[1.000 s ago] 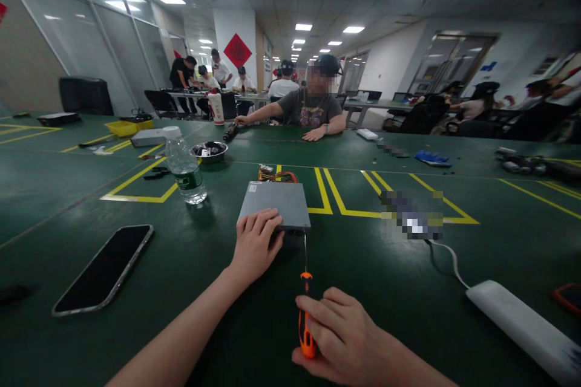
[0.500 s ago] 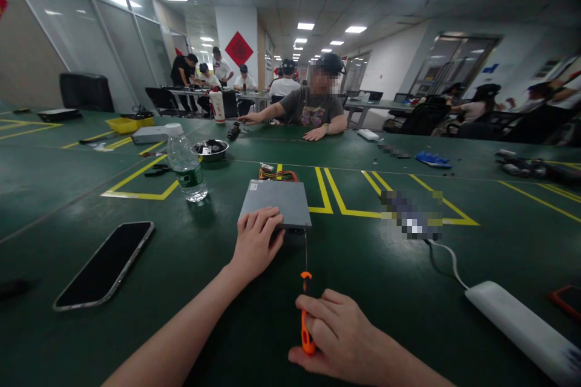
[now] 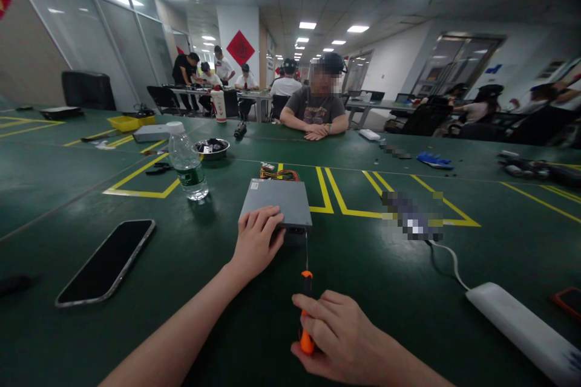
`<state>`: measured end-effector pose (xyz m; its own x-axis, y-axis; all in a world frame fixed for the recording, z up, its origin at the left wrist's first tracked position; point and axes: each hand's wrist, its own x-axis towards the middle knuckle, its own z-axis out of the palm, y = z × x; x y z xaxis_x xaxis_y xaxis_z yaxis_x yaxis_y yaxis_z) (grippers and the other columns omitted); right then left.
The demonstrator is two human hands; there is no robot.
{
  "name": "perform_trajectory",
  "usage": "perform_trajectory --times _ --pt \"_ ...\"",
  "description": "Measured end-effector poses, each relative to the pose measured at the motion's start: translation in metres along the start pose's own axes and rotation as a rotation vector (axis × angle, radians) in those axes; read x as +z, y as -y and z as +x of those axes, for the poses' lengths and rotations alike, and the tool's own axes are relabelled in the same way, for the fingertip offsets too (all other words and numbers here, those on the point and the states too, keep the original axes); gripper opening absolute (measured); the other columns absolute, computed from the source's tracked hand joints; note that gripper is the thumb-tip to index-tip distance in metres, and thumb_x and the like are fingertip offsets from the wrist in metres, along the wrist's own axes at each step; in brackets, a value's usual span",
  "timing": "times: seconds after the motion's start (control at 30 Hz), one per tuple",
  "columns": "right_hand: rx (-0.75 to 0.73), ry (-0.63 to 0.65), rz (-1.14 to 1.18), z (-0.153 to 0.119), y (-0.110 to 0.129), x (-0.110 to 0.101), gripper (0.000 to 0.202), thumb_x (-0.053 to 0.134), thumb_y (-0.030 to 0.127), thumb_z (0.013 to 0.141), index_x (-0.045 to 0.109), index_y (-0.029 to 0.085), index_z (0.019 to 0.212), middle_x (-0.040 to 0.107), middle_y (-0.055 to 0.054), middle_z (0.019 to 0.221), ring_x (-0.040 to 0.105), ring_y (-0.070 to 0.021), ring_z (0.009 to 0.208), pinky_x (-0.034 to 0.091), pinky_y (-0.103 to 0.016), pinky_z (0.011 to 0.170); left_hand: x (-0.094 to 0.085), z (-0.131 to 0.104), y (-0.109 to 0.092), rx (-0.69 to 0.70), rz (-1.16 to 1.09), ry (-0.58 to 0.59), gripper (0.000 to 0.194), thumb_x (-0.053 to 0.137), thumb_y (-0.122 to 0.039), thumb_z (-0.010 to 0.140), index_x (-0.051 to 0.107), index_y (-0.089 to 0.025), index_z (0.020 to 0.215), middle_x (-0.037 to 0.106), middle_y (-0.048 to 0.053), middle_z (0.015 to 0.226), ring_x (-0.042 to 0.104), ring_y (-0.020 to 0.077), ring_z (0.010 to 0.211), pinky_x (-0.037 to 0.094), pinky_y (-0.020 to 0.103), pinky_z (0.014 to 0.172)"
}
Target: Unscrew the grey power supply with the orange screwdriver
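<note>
The gray metal box (image 3: 276, 196) sits on the green table (image 3: 218, 314) at the centre of the frame, a bundle of colored wires (image 3: 284, 175) at its far edge. The left hand (image 3: 258, 242) rests on the box's near left part, its fingers spread only slightly on the top and the thumb by the near side; they are laid over the box, not closed around it. The right hand (image 3: 338, 332), at the lower centre, has its fingers wrapped around the orange and black handle of a screwdriver (image 3: 307, 283). The thin shaft points up the frame to the box's near right corner; whether the tip touches it is too small to tell.

Left of the box stands a clear plastic bottle (image 3: 187, 163), with a metal bowl (image 3: 212, 149) just beyond it. A phone (image 3: 109, 260) lies at the lower left, and a white power strip (image 3: 521, 326) at the lower right. At the upper centre a person in a dark cap (image 3: 315, 109) sits across the table, hands together on its far edge, and a white cup (image 3: 218, 106) stands to the left of that person
</note>
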<state>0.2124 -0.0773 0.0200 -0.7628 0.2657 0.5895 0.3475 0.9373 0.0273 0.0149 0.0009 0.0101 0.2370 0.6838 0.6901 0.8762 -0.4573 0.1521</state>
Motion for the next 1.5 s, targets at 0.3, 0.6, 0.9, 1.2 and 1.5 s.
perform_trajectory --times 0.3,0.6,0.9,1.2,1.5 --pt "0.007 0.176 -0.007 0.006 0.0 -0.008 0.021 0.049 0.029 0.087 0.055 0.016 0.102 0.062 -0.011 0.101 0.058 -0.0151 0.068 0.043 -0.028 0.058 0.0 0.0 0.0 -0.001 -0.006 0.001 0.021 0.05 -0.027 0.084 0.052 -0.024 0.105 0.058 0.003 0.118 0.048 0.0204 0.111 0.03 0.039 0.091" --pt "0.076 0.152 0.032 0.001 0.0 -0.004 0.026 0.053 0.034 0.081 0.054 0.014 0.097 0.063 -0.012 0.1 0.059 -0.0179 0.074 0.044 -0.03 0.063 -0.001 0.0 -0.001 -0.004 -0.007 0.007 0.021 0.049 -0.027 0.085 0.051 -0.024 0.106 0.057 0.003 0.119 0.048 0.0205 0.111 0.029 0.039 0.091" --pt "0.077 0.216 0.01 -0.002 0.001 0.003 0.022 0.052 0.037 0.086 0.056 0.016 0.09 0.062 -0.011 0.107 0.061 -0.0165 0.078 0.043 -0.029 0.067 0.0 -0.001 0.0 -0.008 -0.014 0.005 0.022 0.049 -0.027 0.085 0.051 -0.024 0.107 0.057 0.003 0.119 0.047 0.02 0.112 0.029 0.039 0.092" --pt "0.043 0.283 -0.02 0.004 0.001 -0.005 0.026 0.048 0.035 0.087 0.054 0.018 0.106 0.06 -0.01 0.105 0.058 -0.0156 0.072 0.043 -0.029 0.063 -0.001 0.0 -0.001 -0.014 -0.02 0.007 0.022 0.049 -0.026 0.084 0.052 -0.024 0.106 0.057 0.004 0.119 0.048 0.0214 0.112 0.029 0.04 0.091" --pt "0.086 0.228 0.033 -0.002 0.001 0.001 0.025 0.053 0.035 0.081 0.055 0.018 0.099 0.06 -0.01 0.104 0.059 -0.0178 0.081 0.043 -0.032 0.07 -0.001 -0.001 -0.002 -0.015 -0.01 -0.001 0.022 0.05 -0.026 0.084 0.053 -0.024 0.106 0.058 0.004 0.118 0.048 0.021 0.111 0.03 0.039 0.09"
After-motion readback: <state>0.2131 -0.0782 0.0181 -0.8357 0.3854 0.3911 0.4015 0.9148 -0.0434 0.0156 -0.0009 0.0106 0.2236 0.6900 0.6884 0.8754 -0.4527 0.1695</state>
